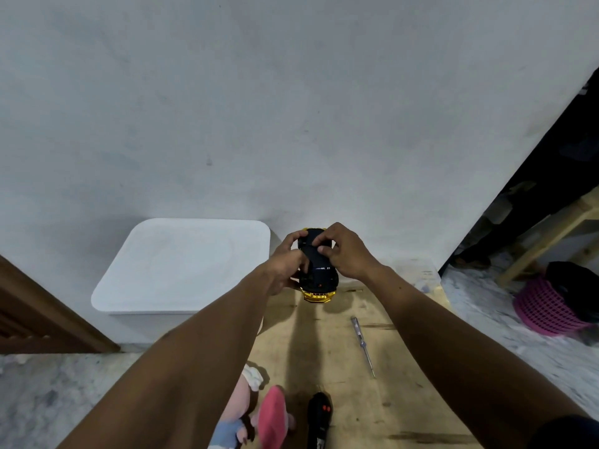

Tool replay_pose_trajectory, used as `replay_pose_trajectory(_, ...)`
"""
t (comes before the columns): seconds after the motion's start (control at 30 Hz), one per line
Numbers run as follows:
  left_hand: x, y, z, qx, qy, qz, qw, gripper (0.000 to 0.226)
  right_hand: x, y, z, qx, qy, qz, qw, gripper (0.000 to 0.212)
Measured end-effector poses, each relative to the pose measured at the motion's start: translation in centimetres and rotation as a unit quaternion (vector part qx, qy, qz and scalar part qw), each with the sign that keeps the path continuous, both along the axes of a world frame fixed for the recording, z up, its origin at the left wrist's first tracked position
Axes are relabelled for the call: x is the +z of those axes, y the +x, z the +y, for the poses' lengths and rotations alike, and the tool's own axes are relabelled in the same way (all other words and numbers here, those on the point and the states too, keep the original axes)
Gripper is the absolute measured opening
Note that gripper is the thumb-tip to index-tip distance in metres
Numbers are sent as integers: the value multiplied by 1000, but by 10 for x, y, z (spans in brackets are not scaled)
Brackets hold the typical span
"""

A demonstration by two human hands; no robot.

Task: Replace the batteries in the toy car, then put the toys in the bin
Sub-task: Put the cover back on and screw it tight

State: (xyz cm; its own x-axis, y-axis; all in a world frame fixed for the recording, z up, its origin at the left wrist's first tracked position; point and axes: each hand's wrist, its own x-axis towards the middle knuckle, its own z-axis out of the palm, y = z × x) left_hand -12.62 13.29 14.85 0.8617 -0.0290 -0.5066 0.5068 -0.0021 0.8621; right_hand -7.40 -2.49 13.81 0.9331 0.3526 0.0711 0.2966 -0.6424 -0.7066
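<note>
A gold toy car (317,273) is held upside down above the wooden board, its black underside facing me. My left hand (287,265) grips its left side. My right hand (345,252) rests on the far half of the underside, fingertips pressed on it. A white bin (181,270) with its lid on stands to the left of the car against the wall. A screwdriver (363,346) lies on the board to the right. A black remote controller (319,419) and a pink plush doll (256,413) lie near the bottom edge. No batteries can be seen.
The wooden board (372,400) lies on a speckled floor. A grey wall rises close behind the car. A brown wooden panel (39,312) is at the left. A pink basket (547,311) and a pale wooden frame (551,234) stand at the right.
</note>
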Motion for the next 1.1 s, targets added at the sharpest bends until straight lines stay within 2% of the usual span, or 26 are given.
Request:
replay_pose_trajectory(0.13,-6,2,2,4,-12,6,1000,72,-5,2,1,23,-1,25,999,18)
replay_pose_trajectory(0.23,-9,3,2,14,-35,6,999,43,-8,2,0,28,9,34,999,16)
replay_pose_trajectory(0.3,-14,4,1,20,-24,-7,999,32,-10,2,-2,23,21,39,999,14)
replay_pose_trajectory(0.47,-14,9,-1,43,-7,-47,998,33,-5,9,0,-38,28,32,998,10)
replay_pose_trajectory(0.53,-9,14,-2,48,-6,-63,997,32,-1,11,8,-85,103,70,989,11)
replay_pose_trajectory(0.63,-3,23,0,47,5,-65,997,30,6,13,17,-147,202,158,955,8)
replay_pose_trajectory(0.7,-2,28,2,39,10,-58,997,25,8,15,21,-168,211,164,949,3)
replay_pose_trajectory(0.9,-11,38,1,38,42,-62,996,21,0,26,26,-212,163,143,953,9)
replay_pose_trajectory(0.97,-14,41,1,45,46,-68,996,20,-1,30,26,-226,186,171,941,12)
replay_pose_trajectory(1.1,-19,45,0,43,44,-58,996,19,0,35,25,-235,234,259,907,31)
